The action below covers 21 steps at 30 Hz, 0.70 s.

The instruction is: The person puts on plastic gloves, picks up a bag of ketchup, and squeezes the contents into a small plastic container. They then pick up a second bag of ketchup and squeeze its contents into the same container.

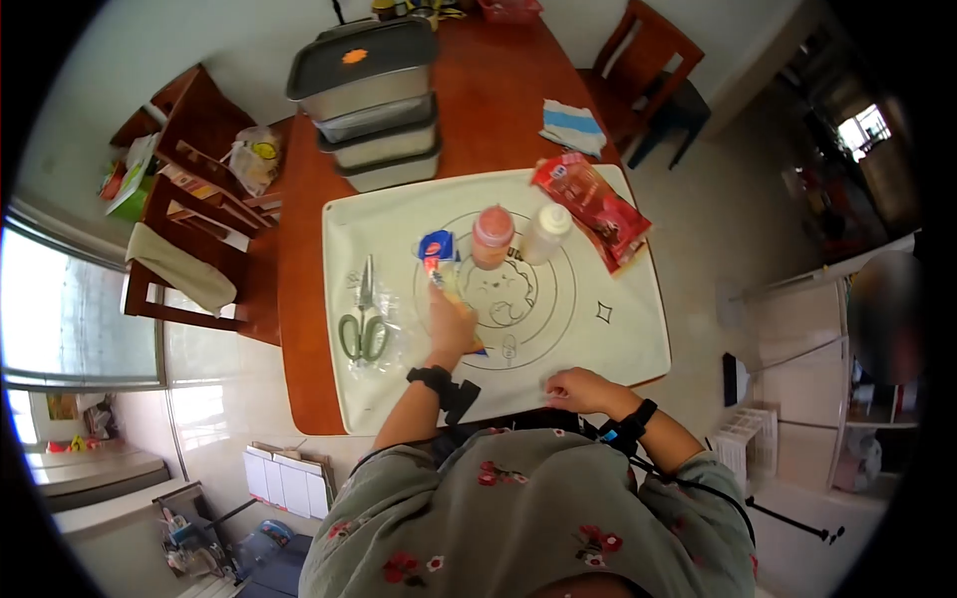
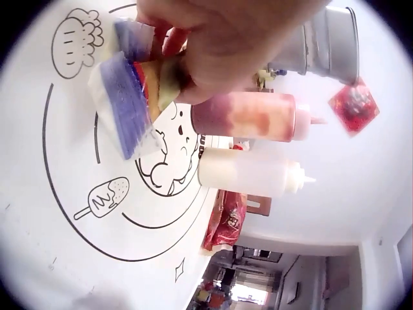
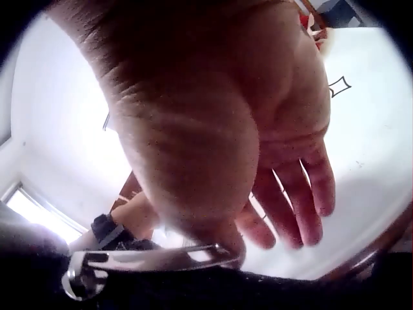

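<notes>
My left hand (image 1: 452, 324) grips a blue and yellow plastic packet (image 2: 122, 103) over the printed white mat (image 1: 618, 339). The packet's blue top (image 1: 436, 245) shows past the fingers in the head view. Just beyond stand two squeeze bottles, one with pinkish-red contents (image 1: 492, 239) and one with creamy white contents (image 1: 547, 235). Near the mat's front edge is my right hand (image 1: 583, 389), holding nothing. Its fingers (image 3: 293, 200) extend loosely in the right wrist view. Green-handled scissors (image 1: 364, 324) lie on clear plastic film to the left of the left hand.
A red food bag (image 1: 595, 209) lies at the mat's back right. Stacked metal containers with dark lids (image 1: 364, 75) stand on the wooden table (image 1: 488, 110) behind the mat. A blue-striped cloth (image 1: 572, 127) is at the table's right edge. Chairs (image 1: 204, 259) flank the table.
</notes>
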Motion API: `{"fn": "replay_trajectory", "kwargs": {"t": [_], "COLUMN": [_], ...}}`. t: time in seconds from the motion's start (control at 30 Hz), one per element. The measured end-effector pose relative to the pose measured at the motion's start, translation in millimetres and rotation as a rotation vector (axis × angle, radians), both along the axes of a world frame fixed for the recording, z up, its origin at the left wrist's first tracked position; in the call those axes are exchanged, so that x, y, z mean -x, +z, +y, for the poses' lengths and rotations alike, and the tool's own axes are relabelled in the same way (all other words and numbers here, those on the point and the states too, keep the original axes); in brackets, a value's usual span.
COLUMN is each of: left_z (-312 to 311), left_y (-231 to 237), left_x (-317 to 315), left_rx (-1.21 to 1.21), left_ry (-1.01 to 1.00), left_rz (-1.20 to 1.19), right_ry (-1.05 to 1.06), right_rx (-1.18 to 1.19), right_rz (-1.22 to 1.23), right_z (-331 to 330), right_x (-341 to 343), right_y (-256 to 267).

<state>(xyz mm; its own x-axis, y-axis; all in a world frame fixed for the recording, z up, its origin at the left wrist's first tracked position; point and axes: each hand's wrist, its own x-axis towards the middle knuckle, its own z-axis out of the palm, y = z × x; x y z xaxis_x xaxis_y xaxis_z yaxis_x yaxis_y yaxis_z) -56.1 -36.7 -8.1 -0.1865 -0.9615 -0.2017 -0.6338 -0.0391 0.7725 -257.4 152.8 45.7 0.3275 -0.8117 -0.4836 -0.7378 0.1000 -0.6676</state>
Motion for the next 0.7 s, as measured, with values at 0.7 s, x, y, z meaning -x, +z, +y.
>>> {"fn": "replay_trajectory", "kwargs": {"t": [0.7], "left_z": [45.3], "left_y": [81.2], "left_x": [-59.2], "left_rx": [-0.72], "left_ry": [0.032], "left_rz": [1.249], "right_ry": [-0.172], "right_rx": [0.028], "right_rz": [-0.255], "right_z": [-94.0], "right_x": [-32.2], "right_y": [48.8]}}
